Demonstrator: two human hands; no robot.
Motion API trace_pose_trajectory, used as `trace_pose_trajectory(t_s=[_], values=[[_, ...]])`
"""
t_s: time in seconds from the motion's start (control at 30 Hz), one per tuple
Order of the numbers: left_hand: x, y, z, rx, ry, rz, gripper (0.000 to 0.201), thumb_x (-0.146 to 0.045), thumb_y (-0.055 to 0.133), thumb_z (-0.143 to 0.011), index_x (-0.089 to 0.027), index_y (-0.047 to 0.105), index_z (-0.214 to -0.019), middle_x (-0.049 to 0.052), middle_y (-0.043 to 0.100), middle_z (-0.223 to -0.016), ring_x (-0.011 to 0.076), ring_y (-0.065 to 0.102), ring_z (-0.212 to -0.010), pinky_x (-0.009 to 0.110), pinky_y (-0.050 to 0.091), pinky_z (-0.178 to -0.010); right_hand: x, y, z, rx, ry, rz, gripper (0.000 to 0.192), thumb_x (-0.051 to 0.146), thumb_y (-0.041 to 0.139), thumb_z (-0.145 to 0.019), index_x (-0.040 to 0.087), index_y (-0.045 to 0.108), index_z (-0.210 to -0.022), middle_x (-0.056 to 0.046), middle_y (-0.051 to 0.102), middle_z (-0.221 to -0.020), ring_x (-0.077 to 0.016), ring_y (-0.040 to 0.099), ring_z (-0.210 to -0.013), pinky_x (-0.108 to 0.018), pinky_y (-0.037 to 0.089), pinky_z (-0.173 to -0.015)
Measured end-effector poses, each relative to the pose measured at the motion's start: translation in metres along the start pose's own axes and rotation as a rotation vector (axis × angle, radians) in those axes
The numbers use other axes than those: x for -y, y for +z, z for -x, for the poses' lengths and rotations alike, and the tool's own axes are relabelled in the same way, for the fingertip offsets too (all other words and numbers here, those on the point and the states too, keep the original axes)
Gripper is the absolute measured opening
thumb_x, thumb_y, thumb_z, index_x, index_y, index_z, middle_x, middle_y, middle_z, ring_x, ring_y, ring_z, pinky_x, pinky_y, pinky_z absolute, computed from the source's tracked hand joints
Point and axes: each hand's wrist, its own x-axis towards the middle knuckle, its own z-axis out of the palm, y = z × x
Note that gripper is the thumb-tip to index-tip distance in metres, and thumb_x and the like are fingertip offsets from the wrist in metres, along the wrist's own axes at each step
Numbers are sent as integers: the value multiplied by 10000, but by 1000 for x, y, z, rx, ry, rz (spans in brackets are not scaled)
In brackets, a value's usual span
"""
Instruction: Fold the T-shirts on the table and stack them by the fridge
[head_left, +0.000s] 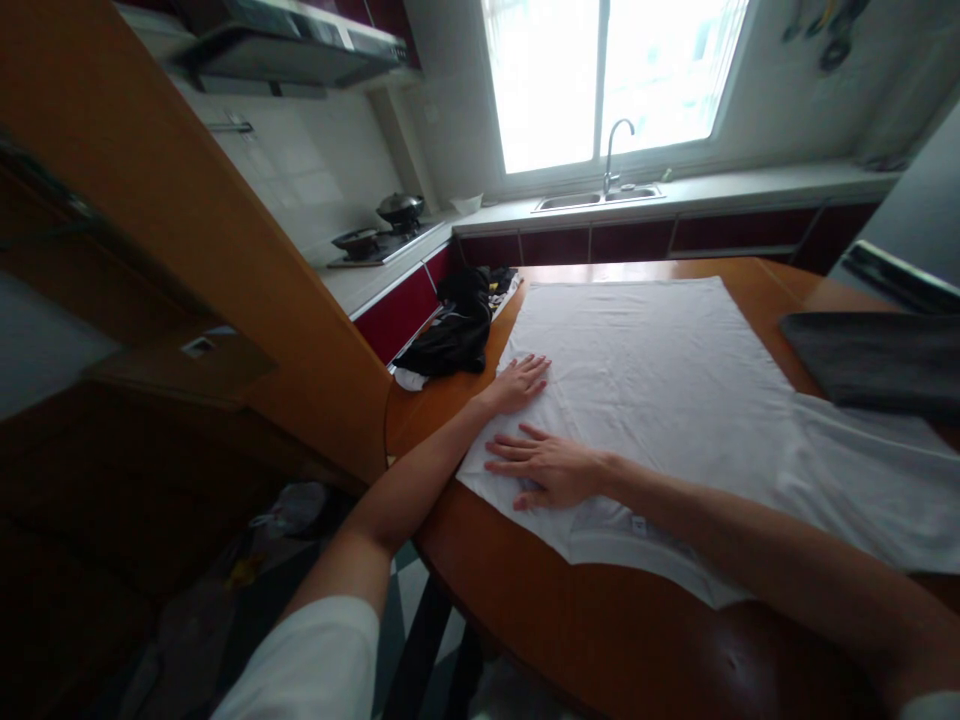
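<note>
A white T-shirt (660,380) lies spread flat on a round wooden table (600,640). My left hand (519,381) rests palm down on the shirt's left edge, fingers apart. My right hand (551,467) lies flat on the shirt's near left sleeve part, fingers spread and pointing left, just below the left hand. Neither hand grips the cloth.
A heap of dark clothes (457,325) sits at the table's far left edge. A folded dark grey garment (877,360) lies at the right. Beyond are a kitchen counter with a sink (596,198), a stove with pans (386,235), and a wooden partition (187,230) at left.
</note>
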Motion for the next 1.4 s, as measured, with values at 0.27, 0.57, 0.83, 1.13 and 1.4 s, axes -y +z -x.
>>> trace_pose_trajectory(t_s=[0.27, 0.57, 0.83, 1.13, 1.4], values=[[-1, 0, 0, 52, -2, -59, 647, -459, 327, -1051, -165, 231, -1619, 109, 170, -1684, 276, 107, -1567, 504, 117, -1251, -2, 1, -1, 43, 12, 20, 680, 541, 528, -994, 230, 368, -1578, -112, 320, -1642, -238, 222, -1543, -476, 59, -1254], [0, 0, 4, -26, 0, -34, 607, -502, 327, -1063, -200, 323, -1590, 118, 278, -1659, 289, 203, -1549, 514, 161, -1240, -2, -2, -2, 53, 13, 35, 629, 514, 488, -1020, 228, 384, -1570, -93, 339, -1639, -216, 220, -1543, -446, 67, -1257], [14, 3, 0, -47, -243, -105, 661, -575, 296, -1055, -191, 338, -1591, 163, 244, -1665, 374, 175, -1542, 550, 179, -1224, -6, 4, -2, 30, 3, 8, 653, 528, 524, -1004, 219, 396, -1565, -122, 360, -1625, -251, 253, -1533, -489, 87, -1252], [26, -5, 4, -116, -244, -31, 592, -455, 325, -1070, -150, 358, -1576, 192, 280, -1645, 368, 207, -1535, 559, 227, -1207, -10, 7, -3, 23, -9, 11, 659, 540, 522, -1002, 213, 399, -1562, -127, 353, -1628, -256, 256, -1532, -507, 58, -1252], [6, -6, 4, -102, 88, 89, 552, -369, 298, -1062, -151, 378, -1563, 115, 317, -1645, 229, 199, -1552, 434, 203, -1254, -10, 5, -4, 6, -26, 24, 648, 533, 529, -1000, 195, 431, -1544, -139, 381, -1614, -261, 266, -1527, -488, 110, -1244]])
